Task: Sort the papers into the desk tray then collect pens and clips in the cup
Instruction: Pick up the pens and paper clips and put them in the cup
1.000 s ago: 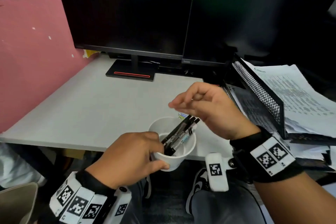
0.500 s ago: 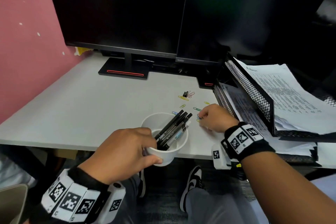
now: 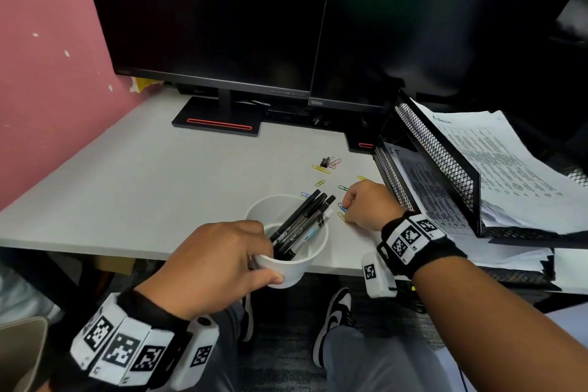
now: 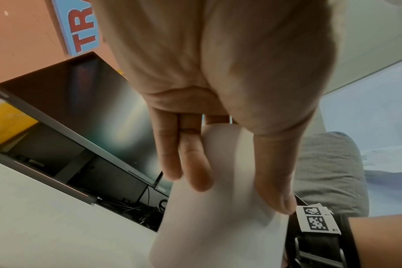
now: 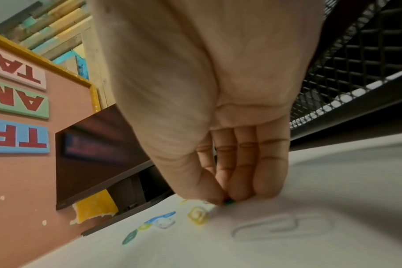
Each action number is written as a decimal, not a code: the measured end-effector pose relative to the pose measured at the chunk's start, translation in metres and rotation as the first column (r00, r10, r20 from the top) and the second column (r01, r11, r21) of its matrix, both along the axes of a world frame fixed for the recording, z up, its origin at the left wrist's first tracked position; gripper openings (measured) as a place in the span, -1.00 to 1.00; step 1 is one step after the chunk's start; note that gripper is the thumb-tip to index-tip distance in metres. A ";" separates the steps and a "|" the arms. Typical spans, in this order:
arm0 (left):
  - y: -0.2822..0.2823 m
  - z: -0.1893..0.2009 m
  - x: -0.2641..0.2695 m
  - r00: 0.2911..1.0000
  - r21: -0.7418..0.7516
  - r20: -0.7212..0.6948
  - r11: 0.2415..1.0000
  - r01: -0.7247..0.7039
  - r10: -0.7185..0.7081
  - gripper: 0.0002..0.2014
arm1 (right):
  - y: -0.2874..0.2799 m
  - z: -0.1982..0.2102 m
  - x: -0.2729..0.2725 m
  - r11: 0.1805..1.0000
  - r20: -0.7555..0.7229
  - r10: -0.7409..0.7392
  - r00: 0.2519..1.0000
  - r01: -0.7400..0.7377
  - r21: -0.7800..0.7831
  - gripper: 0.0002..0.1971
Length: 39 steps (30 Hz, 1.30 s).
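At the desk's front edge my left hand grips a white cup that holds several black pens. In the left wrist view the fingers and thumb wrap the cup's wall. My right hand is down on the desk just right of the cup. Its thumb and fingertips pinch a small green paper clip. More coloured clips and a black binder clip lie loose beyond it. A black mesh desk tray at the right holds printed papers.
Two dark monitors stand along the back of the white desk, and a pink wall closes the left side. A pale clip and other coloured clips lie close to my right fingers. More papers lie under the tray.
My right hand has dropped from above the cup to the desk at its right and closed its fingertips on a clip. The left hand keeps holding the cup.
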<state>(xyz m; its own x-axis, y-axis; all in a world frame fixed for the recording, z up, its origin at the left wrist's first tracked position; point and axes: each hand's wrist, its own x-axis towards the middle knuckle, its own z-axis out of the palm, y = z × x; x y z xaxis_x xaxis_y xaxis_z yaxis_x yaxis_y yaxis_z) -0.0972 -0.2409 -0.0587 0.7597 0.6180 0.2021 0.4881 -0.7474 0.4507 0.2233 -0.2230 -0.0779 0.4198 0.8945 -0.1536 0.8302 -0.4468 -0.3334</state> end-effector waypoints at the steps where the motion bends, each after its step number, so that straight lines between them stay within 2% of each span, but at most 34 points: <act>1: 0.000 0.000 0.000 1.000 -0.002 0.001 1.000 0.002 -0.002 -0.66 | -0.001 0.000 0.000 1.000 -0.008 0.004 1.000 -0.004 -0.004 -0.82; 6: -0.002 0.001 0.001 1.000 -0.010 0.016 1.000 -0.004 0.004 -0.71 | -0.006 0.002 0.004 0.996 -0.113 -0.051 0.992 0.059 0.068 -0.89; 9: -0.004 0.002 -0.001 1.000 -0.018 0.010 1.000 -0.003 0.003 -0.73 | -0.008 0.005 0.000 0.997 -0.170 -0.048 0.984 0.059 0.057 -0.85; 18: -0.003 0.006 -0.001 1.000 -0.020 0.007 1.000 -0.013 0.013 -0.63 | -0.001 0.016 -0.022 0.991 0.000 0.108 0.994 -0.108 -0.077 -0.82; 21: -0.004 0.006 -0.001 1.000 -0.018 0.005 1.000 -0.025 0.025 -0.63 | -0.001 0.013 -0.025 0.988 -0.019 0.125 0.992 -0.126 -0.090 -0.80; 23: -0.004 0.007 -0.002 1.000 -0.020 0.002 0.999 -0.031 0.031 -0.65 | -0.002 0.015 -0.018 0.995 -0.093 0.089 0.992 -0.092 -0.039 -0.84; 25: -0.004 0.008 -0.002 0.999 -0.012 -0.003 0.999 -0.032 0.032 -0.65 | -0.004 0.020 -0.008 0.998 -0.299 -0.013 0.954 0.033 0.060 -0.86; 27: -0.003 0.008 -0.003 0.999 -0.003 -0.009 0.999 -0.034 0.034 -0.64 | -0.009 0.024 -0.002 0.976 -0.478 -0.083 0.874 0.168 0.137 -0.73; 29: -0.003 0.008 -0.003 0.999 0.008 -0.016 0.999 -0.037 0.037 -0.66 | -0.016 0.030 0.001 0.960 -0.532 -0.112 0.840 0.229 0.160 -0.60; 30: -0.003 0.008 -0.002 0.999 0.014 -0.019 0.999 -0.037 0.038 -0.66 | -0.019 0.033 0.000 0.964 -0.527 -0.114 0.842 0.221 0.145 -0.59; 32: -0.004 0.008 -0.001 0.999 0.014 -0.022 0.999 -0.035 0.035 -0.66 | -0.023 0.038 0.000 0.994 -0.419 -0.074 0.905 0.103 0.047 -0.61; 33: -0.004 0.008 0.000 0.999 0.011 -0.020 0.999 -0.031 0.031 -0.65 | -0.026 0.038 0.000 1.000 -0.306 -0.026 0.952 0.021 -0.022 -0.68; 35: -0.005 0.008 0.002 0.999 0.006 -0.019 1.000 -0.028 0.028 -0.61 | -0.034 0.035 0.001 0.983 -0.110 0.042 0.993 -0.061 -0.173 -0.87; 37: -0.005 0.007 0.002 0.999 0.013 -0.020 1.000 -0.028 0.028 -0.59 | -0.042 0.028 0.001 0.943 0.039 0.136 0.990 -0.117 -0.311 -0.54; 38: -0.006 0.007 0.003 0.999 0.015 -0.023 1.000 -0.026 0.027 -0.59 | -0.045 0.026 0.000 0.931 0.074 0.162 0.984 -0.128 -0.341 -0.46; 39: -0.006 0.007 0.003 0.999 0.018 -0.026 1.000 -0.024 0.024 -0.59 | -0.048 0.025 -0.001 0.932 0.095 0.176 0.980 -0.135 -0.336 -0.47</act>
